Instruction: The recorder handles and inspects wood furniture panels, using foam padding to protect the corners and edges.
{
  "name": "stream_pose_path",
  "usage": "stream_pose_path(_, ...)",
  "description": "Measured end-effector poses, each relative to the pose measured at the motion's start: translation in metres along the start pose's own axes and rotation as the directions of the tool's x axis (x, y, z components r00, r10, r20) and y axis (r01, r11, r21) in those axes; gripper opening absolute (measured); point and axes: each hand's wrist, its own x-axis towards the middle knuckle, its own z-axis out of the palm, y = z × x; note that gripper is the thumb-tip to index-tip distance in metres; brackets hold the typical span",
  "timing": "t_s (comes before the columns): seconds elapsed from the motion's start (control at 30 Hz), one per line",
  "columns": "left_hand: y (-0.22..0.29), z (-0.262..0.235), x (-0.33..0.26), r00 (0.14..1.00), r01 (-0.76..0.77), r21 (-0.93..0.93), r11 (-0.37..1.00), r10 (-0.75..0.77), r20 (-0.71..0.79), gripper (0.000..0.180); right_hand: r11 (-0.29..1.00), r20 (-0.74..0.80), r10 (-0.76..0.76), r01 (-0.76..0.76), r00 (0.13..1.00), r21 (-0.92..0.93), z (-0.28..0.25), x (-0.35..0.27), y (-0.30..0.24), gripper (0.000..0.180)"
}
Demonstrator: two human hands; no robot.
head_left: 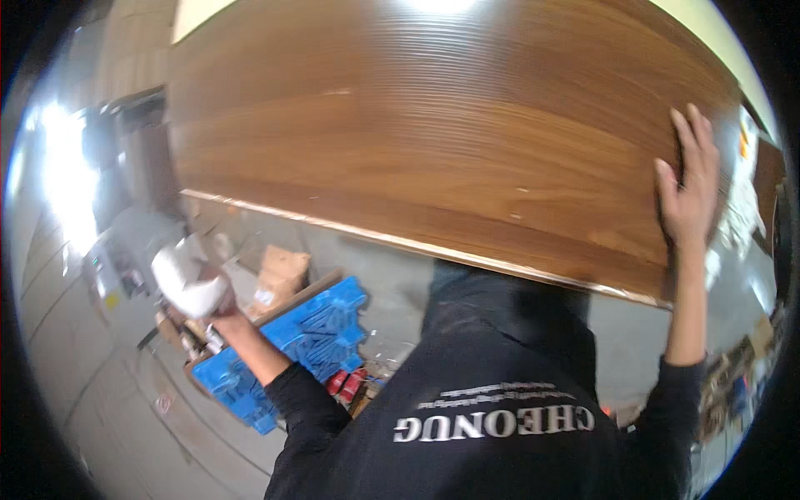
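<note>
One board (442, 142) in the head view, broad, brown and wood-grained, directly in front of the black shirt (500, 358), with a thin, pale, shiny strip (400, 242) along its near edge. Bright glare at the middle of the board's far side, and a few small pale flecks nearer the strip. Right hand (692, 196) flat on the board, close to its right end, palm down, fingers pointing toward the far side and lying near one another, thumb held apart. Left hand (218, 298) off the board, out past the left end of its near edge, curled at a white bundle (190, 282); too blurred to tell how each finger sits, or what the bundle is made of. Under the board's level, to the near left, a brown packet (283, 271), several blue plastic pieces (312, 325) in a heap, and small red items (346, 385) just beside that heap. Just past the board's right end, a crumpled white cloth (742, 204). Beyond the board's far corners, a cream surface (196, 15). Left of the board, well below, grey floor (67, 375).
</note>
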Motion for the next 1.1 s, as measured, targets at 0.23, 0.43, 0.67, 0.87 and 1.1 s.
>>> stream_pose_path(0.23, -0.109, 0.019, -0.071, 0.957, 0.288, -0.361, 0.887, -0.261, 0.124, 0.055, 0.998, -0.026, 0.056, -0.056, 0.998, 0.016, 0.008, 0.002, 0.003, 0.058)
stream_pose_path(0.43, -0.185, 0.155, -0.109, 0.918, 0.372, -0.252, 0.893, -0.314, 0.241, 0.068, 0.995, -0.03, 0.053, -0.056, 0.998, -0.085, 0.015, 0.0, 0.005, 0.063)
stream_pose_path(0.67, -0.179, 0.142, -0.149, 0.908, 0.337, -0.346, 0.876, -0.205, 0.366, 0.063, 0.987, -0.063, 0.068, -0.076, 0.996, -0.138, 0.024, -0.01, 0.016, 0.061)
stream_pose_path(0.87, -0.156, 0.128, -0.158, 0.935, 0.338, -0.499, 0.798, -0.226, 0.272, 0.092, 0.965, -0.029, 0.231, -0.233, 0.973, -0.122, 0.026, -0.05, -0.02, 0.067)
stream_pose_path(1.1, -0.157, 0.04, -0.21, 0.856, 0.456, -0.593, 0.664, -0.145, 0.496, 0.089, 0.861, 0.073, 0.247, -0.254, 0.966, 0.44, 0.002, -0.118, -0.076, 0.054)
